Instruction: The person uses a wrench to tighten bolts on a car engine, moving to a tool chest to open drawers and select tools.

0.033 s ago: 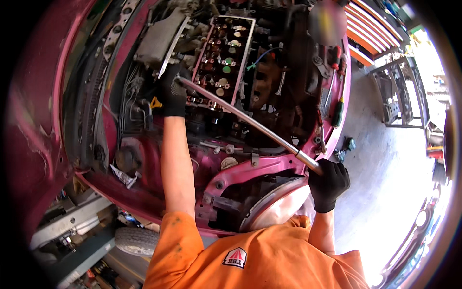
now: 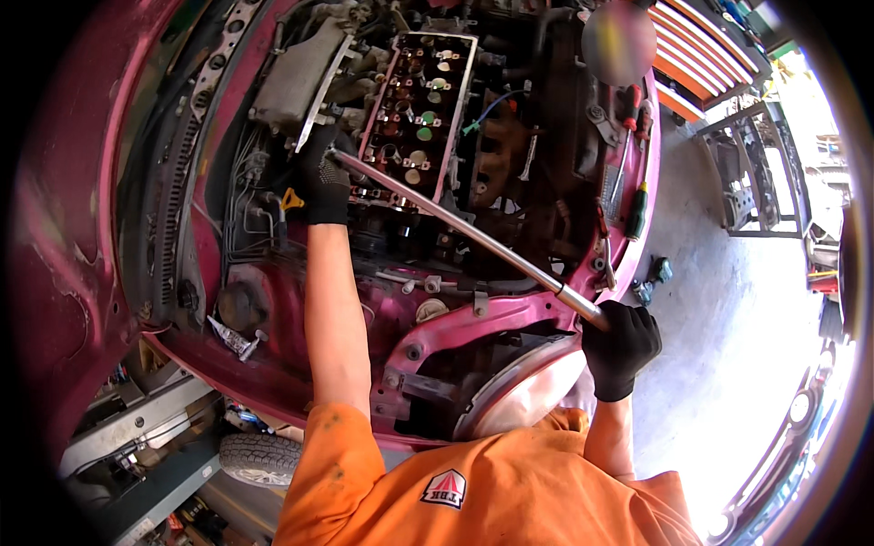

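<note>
My left hand [image 2: 323, 177], in a black glove, is closed round the head end of a long steel wrench bar [image 2: 455, 227], just below the grey intake manifold [image 2: 296, 77] and left of the open engine top [image 2: 414, 127] with its rows of round valve parts. The bar slants down across the engine bay to my right hand [image 2: 621, 350], also gloved, whose fingers wrap round its handle end above the pink front fender. A yellow dipstick handle [image 2: 291, 198] shows beside my left hand. What the bar's head fits onto is hidden by my glove.
Screwdrivers [image 2: 641, 205] lie along the right rim of the bay. Beyond are an orange tool chest [image 2: 692, 45], a metal frame [image 2: 756, 168] and a drill [image 2: 657, 278] on the floor [image 2: 701, 364]. The raised pink panel [image 2: 64, 227] borders the left; a tyre [image 2: 258, 455] shows below.
The view has shifted very slightly over the engine bay. Both hands keep their hold on the bar, with hardly any visible movement.
</note>
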`<state>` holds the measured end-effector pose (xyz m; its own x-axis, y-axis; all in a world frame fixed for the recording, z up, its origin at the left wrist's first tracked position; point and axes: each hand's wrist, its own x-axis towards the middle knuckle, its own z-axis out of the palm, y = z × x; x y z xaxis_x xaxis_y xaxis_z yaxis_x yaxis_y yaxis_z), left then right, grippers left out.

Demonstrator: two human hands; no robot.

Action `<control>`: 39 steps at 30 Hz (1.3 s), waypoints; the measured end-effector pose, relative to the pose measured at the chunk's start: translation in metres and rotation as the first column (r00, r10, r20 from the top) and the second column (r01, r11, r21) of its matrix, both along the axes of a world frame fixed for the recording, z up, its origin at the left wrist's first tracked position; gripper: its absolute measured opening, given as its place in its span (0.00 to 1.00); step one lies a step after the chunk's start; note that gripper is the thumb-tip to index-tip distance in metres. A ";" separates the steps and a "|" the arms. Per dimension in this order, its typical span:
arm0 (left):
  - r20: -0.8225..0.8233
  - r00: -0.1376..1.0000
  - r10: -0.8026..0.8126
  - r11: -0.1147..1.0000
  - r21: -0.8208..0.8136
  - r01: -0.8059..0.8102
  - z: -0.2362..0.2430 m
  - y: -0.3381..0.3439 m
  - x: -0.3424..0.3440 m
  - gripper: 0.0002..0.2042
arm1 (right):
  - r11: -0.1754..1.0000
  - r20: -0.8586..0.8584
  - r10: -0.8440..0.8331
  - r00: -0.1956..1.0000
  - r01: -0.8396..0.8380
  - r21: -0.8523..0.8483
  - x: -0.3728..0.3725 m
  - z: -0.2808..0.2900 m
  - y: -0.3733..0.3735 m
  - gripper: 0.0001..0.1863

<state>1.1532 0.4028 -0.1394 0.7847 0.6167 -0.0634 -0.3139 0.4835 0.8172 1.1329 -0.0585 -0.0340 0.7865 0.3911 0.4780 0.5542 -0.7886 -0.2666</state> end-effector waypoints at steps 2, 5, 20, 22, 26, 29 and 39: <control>-0.006 0.996 0.085 0.996 0.029 -0.084 0.010 -0.015 0.007 0.09 | 1.000 0.014 0.024 1.000 -0.024 -0.005 0.005 0.000 -0.005 0.08; 0.040 0.997 0.072 0.997 0.023 -0.073 0.008 -0.017 0.009 0.08 | 0.998 0.046 0.055 0.997 -0.054 -0.017 0.016 0.002 -0.007 0.08; 0.064 0.942 0.330 0.940 0.072 -0.334 0.001 -0.020 0.001 0.06 | 0.922 0.007 0.311 0.950 -0.300 -0.246 0.140 -0.017 -0.017 0.08; 0.100 0.915 0.390 0.919 -0.109 -0.380 -0.009 -0.025 0.005 0.05 | 0.930 0.034 0.348 0.937 -0.341 -0.135 0.175 -0.032 -0.018 0.08; 0.043 0.868 0.495 0.864 0.086 -0.497 0.008 -0.047 0.013 0.04 | 0.866 0.038 0.411 0.911 -0.377 -0.329 0.285 -0.034 0.023 0.10; 0.012 0.852 0.523 0.852 0.018 -0.523 0.015 -0.054 0.014 0.07 | 0.835 0.018 0.508 0.861 -0.486 -0.259 0.385 -0.043 0.096 0.10; -0.080 0.824 0.560 0.828 0.085 -0.554 0.039 -0.064 0.022 0.12 | 0.838 0.209 0.515 0.831 -0.438 -0.324 0.482 -0.088 0.352 0.14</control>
<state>1.1754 0.3392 -0.1005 0.2978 0.9518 -0.0733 -0.4337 0.2033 0.8779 1.6153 0.2939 -0.1220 0.3188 0.8181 0.4787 0.8974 -0.4231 0.1255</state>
